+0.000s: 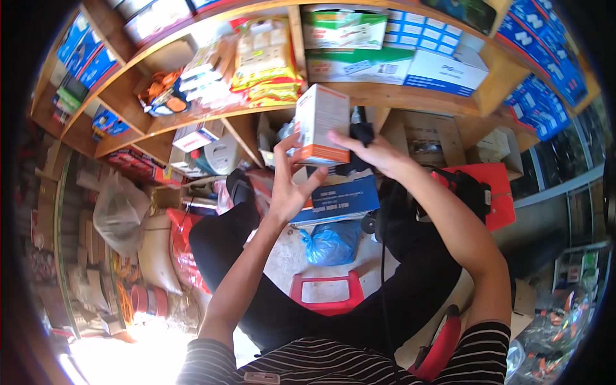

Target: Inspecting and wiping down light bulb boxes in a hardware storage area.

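Note:
In front of the shelves, a white and orange cardboard box [323, 122] stands upright between my hands. My left hand [292, 180] has its fingers at the box's left side and the thumb by its lower edge. The fingertips of my right hand [373, 151] touch the box's right face. Just below lies a blue printed carton [344, 197], partly covered by dark items. A black strap or cloth [362, 132] is near my right wrist. Behind the box, part of the lower shelf is hidden.
Wooden shelves [390, 96] packed with boxes and packets curve ahead. Between my legs are a tied blue plastic bag [332, 243] and a red plastic frame [328, 307]. A red case [503, 195] is at the right; a clear plastic bag [120, 211] and a sack [159, 250] are at the left.

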Available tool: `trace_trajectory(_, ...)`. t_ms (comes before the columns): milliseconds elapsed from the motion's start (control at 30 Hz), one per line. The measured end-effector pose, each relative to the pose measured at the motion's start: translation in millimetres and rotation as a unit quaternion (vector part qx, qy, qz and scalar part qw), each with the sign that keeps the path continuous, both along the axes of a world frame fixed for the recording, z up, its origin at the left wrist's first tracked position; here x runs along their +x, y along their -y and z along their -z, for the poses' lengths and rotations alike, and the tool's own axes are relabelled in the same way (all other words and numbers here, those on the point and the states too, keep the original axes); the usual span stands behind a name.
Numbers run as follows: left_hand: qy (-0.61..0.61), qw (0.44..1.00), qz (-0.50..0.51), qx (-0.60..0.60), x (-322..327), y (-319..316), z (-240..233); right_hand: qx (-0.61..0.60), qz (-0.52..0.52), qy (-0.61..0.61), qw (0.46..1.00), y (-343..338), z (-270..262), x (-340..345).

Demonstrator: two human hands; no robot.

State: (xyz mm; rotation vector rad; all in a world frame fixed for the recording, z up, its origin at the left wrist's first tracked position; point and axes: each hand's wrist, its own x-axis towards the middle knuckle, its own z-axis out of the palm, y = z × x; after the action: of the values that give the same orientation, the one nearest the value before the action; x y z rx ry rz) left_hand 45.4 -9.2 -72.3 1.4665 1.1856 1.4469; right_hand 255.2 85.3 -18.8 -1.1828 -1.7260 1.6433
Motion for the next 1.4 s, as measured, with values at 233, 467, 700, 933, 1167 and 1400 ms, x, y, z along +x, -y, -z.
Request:
trace_trajectory(233, 0.205, 0.976, 0.026, -0.074, -43.4, 2.8, -51.3, -0.013, -0.077, -0.052, 0.996, -4.5, 3.6, 3.6)
trace_trajectory(467, 0.309, 0.933, 0.150, -0.108, -44.7, 5.3, -65.9, -0.153, -0.222, -0.033, 0.962, 0.4, 2.6, 13.7)
trace_trajectory(700, 0.269, 0.958, -0.070, -0.068, -60.4, 3.1, -49.1, 0.104, -0.213, 0.199, 0.951, 10.4, -33.8, -23.3)
trace_trajectory(933, 0.226, 0.968, -0.086, -0.069, -45.7, 2.1, -56.5, 0.107, -0.229, 0.154, 0.955, 27.5, -49.6, -21.6)
trace_trajectory(1167, 0.203, 0.971, -0.098, -0.078, -45.2, 3.1, -52.9, 0.097, -0.235, 0.156, 0.954, 30.1, -50.8, -23.6)
trace_trajectory(1400, 0.202, 0.972, -0.083, -0.088, -41.7, 1.8, -55.6, 0.110, -0.245, 0.135, 0.954, 29.0, -41.4, -19.4)
